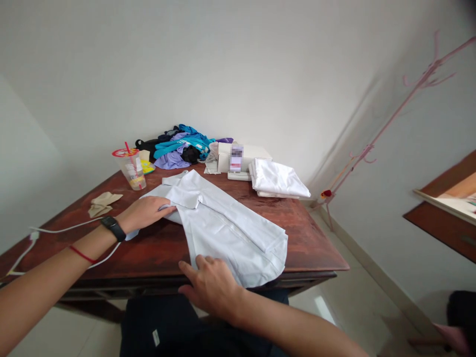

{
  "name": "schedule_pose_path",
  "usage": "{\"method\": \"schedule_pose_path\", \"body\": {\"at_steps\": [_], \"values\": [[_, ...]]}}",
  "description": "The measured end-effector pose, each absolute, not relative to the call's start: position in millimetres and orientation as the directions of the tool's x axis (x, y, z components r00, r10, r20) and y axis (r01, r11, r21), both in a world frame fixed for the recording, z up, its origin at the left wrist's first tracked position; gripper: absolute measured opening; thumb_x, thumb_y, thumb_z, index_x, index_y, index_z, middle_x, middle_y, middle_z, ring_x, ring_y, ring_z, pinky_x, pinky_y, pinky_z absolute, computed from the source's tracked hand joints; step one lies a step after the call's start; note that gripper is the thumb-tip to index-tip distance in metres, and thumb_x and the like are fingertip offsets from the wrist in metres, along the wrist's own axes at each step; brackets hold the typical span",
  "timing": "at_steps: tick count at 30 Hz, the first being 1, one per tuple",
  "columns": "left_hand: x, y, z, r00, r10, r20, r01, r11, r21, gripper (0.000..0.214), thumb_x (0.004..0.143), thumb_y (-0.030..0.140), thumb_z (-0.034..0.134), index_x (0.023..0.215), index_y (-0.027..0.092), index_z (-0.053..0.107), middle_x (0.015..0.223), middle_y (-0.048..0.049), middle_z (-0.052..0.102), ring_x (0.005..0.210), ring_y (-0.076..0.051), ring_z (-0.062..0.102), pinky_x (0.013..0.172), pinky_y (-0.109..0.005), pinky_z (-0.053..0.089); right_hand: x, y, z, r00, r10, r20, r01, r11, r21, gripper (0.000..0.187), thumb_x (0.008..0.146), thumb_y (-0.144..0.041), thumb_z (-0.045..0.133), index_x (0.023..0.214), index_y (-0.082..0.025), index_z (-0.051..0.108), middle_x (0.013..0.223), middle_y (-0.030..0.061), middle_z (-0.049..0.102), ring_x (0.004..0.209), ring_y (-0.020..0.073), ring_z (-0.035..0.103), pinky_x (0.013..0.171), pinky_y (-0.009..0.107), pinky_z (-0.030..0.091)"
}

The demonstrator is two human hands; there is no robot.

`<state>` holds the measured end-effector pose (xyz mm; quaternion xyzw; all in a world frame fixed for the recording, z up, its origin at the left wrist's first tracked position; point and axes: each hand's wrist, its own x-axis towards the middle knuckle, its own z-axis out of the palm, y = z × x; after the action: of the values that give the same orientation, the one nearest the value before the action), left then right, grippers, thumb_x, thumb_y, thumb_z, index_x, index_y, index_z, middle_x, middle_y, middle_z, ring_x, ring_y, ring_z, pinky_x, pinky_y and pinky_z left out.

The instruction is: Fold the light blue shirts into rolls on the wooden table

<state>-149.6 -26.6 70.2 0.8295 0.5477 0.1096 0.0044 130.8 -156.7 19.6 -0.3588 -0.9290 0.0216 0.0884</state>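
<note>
The shirt is white — the table reddish-brown.

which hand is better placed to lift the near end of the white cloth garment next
Probably the right hand: it is at that end of the garment, near the front edge of the reddish-brown wooden table. The left hand is farther forward.

A clear plastic cup with a red straw stands near crumpled beige paper; a pink branched coat stand rises by the white wall
</note>
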Motion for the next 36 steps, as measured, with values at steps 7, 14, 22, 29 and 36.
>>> {"method": "schedule_pose_path", "body": {"at_steps": [7,14,22,29,36], "values": [[-145,-22,83,0.348,0.935,0.071,0.927,-0.354,0.123,0.052,0.096,0.064,0.041,0.078,0.023,0.068,0.082,-0.0030,0.071,0.080,-0.023,0.066,0.067,-0.028,0.039,137,-142,31,-0.681,0.732,0.035,0.730,0.681,-0.058,0.036,0.094,-0.052,0.060,0.104,-0.017,0.063,0.088,0.0108,0.071,0.074,0.0275,0.071,0.058,0.034,0.055],[-165,-30,79,0.516,0.856,0.031,0.841,-0.514,0.171,0.030,0.094,0.044,0.047,0.102,0.025,0.069,0.106,-0.0033,0.074,0.096,-0.024,0.068,0.084,-0.028,0.048,183,-136,57,-0.592,0.805,0.032,0.797,0.591,-0.125,0.034,0.099,-0.049,0.054,0.095,-0.018,0.067,0.090,0.0095,0.073,0.079,0.0241,0.072,0.063,0.028,0.048],[-197,-31,84,0.363,0.931,0.023,0.930,-0.364,0.044,0.029,0.092,0.027,0.043,0.105,0.023,0.069,0.105,-0.0051,0.075,0.098,-0.028,0.068,0.086,-0.035,0.049,246,-134,56,-0.425,0.905,-0.014,0.836,0.387,-0.389,0.021,0.087,-0.014,0.055,0.106,-0.020,0.060,0.090,0.0053,0.071,0.086,0.0231,0.069,0.072,0.028,0.043],[-206,-16,103,0.249,0.945,0.211,0.945,-0.285,0.162,0.043,0.097,0.046,0.039,0.114,0.017,0.066,0.120,-0.0082,0.072,0.106,-0.028,0.063,0.093,-0.036,0.047,289,-129,39,-0.295,0.955,-0.015,0.640,0.186,-0.745,0.019,0.088,-0.037,0.061,0.093,-0.019,0.065,0.073,0.0000,0.058,0.068,0.0180,0.060,0.065,0.028,0.049],[-164,20,129,0.240,0.912,0.333,0.950,-0.291,0.112,0.050,0.101,0.044,0.027,0.109,0.012,0.064,0.100,-0.0094,0.072,0.089,-0.021,0.062,0.082,-0.032,0.047,297,-124,23,-0.150,0.987,-0.054,0.270,-0.012,-0.963,0.045,0.085,-0.064,0.060,0.082,-0.020,0.054,0.068,-0.0034,0.049,0.063,0.0131,0.052,0.054,0.024,0.052]]}}
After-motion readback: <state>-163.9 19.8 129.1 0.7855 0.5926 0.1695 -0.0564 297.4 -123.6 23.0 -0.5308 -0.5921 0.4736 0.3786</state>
